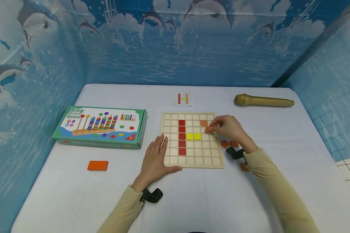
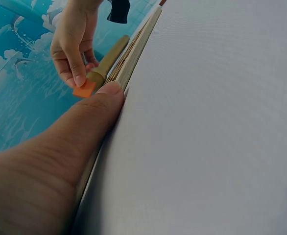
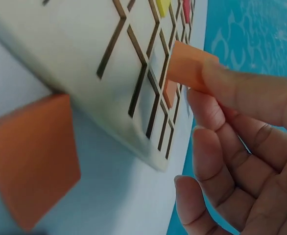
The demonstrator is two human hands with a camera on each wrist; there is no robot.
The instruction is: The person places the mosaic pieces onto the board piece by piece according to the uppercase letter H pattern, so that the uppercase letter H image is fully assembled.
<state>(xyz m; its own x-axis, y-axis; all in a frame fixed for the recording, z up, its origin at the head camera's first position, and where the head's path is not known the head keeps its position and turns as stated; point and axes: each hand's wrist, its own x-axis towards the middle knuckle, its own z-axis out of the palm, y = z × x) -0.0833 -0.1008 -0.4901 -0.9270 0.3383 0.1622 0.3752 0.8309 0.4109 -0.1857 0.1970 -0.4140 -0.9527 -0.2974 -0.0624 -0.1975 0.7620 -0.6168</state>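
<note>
My right hand [image 1: 228,129] pinches an orange square tile [image 3: 188,66] between thumb and fingers, tilted over the right side of a wooden grid board [image 1: 174,160]. Just behind it, one orange tile [image 1: 203,123] lies in a square near the board's back right. A column of several red tiles [image 1: 182,138] fills squares left of centre, with two yellow tiles [image 1: 193,136] in a row beside it. My left hand [image 1: 153,160] rests at the board's front left corner, fingers straight along the left side, its thumb [image 2: 92,110] against the front edge.
Loose orange tiles [image 1: 225,144] lie right of the board, partly under my right wrist. Behind the board is a small pattern card [image 1: 181,99]. A green game box [image 1: 100,127] and an orange block [image 1: 98,165] are at left, a wooden stick [image 1: 265,100] back right.
</note>
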